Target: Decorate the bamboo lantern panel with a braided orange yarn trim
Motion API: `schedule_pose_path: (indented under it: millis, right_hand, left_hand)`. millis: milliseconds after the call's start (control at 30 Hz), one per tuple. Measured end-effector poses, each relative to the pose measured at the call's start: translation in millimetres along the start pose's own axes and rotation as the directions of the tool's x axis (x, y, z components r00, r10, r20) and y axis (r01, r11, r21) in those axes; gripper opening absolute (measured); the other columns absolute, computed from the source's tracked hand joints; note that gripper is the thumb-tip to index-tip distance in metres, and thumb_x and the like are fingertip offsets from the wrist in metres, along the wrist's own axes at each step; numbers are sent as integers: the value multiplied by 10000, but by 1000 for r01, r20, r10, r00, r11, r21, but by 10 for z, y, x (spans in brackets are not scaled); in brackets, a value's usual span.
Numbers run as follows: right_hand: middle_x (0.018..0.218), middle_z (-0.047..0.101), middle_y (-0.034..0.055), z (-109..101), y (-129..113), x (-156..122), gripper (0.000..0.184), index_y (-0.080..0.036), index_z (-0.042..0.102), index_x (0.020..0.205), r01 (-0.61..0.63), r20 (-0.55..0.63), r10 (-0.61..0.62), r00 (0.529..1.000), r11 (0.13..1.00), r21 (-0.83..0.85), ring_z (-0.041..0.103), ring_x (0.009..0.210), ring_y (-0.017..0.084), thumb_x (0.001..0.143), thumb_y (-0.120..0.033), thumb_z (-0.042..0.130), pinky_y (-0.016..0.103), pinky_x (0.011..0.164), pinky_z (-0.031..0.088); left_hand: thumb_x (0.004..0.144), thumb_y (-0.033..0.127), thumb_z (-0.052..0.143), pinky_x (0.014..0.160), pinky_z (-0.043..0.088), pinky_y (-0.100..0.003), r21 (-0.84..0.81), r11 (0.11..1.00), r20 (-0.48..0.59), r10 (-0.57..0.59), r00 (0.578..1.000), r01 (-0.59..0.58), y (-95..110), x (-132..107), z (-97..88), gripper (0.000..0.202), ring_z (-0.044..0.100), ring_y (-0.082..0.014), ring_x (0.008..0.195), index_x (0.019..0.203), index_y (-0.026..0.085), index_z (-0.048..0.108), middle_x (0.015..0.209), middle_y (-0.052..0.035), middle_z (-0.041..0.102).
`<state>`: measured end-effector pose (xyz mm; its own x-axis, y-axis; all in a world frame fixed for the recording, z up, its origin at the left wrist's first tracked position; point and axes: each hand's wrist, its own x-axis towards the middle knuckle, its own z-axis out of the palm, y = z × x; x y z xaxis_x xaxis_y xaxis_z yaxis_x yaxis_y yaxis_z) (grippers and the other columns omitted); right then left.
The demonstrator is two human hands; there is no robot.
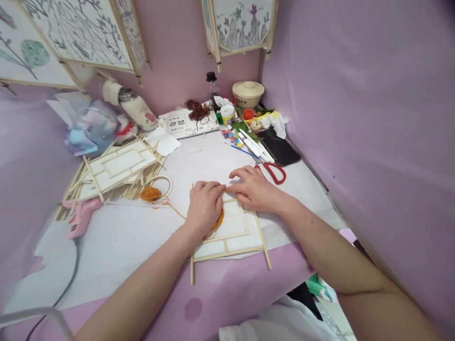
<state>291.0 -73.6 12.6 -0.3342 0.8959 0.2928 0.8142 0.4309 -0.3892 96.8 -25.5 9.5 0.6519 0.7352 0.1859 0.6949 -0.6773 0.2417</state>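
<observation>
A small frame of thin wooden sticks [263,237], backed with white paper, lies flat near the table's front edge. Over its upper left part rests my left hand [205,203], fingers bent and pressed together at the top stick; what they pinch, if anything, is hidden. Partly beneath that hand is a loop of orange yarn [217,225], and a strand runs left to a small orange yarn ball [150,193]. My right hand [254,189] touches the frame's top edge, its fingers apart and the fingertips close to my left ones.
Red-handled scissors [275,173] lie just beyond my right hand, near white markers [254,144] and a black phone [280,146]. At left are a pink glue gun [82,218], a tape roll [168,179] and a second stick frame [124,163] on piled sticks. Paper lanterns [241,28] hang above.
</observation>
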Motion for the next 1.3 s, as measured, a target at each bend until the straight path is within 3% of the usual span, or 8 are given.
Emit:
schedule_pose_path:
  millis: [1300]
  right_hand:
    - [1282, 529, 81, 17, 16, 7, 332, -258, 722, 1045, 27, -40, -26, 999, 1000, 15, 400, 1183, 267, 848, -98, 508, 451, 980, 349]
  left_hand:
    - [902, 149, 419, 938, 408, -431, -199, 980, -41, 15, 999, -22, -91, -3, 55, 339, 509, -249, 1023, 1080, 208, 701, 1113, -45, 685]
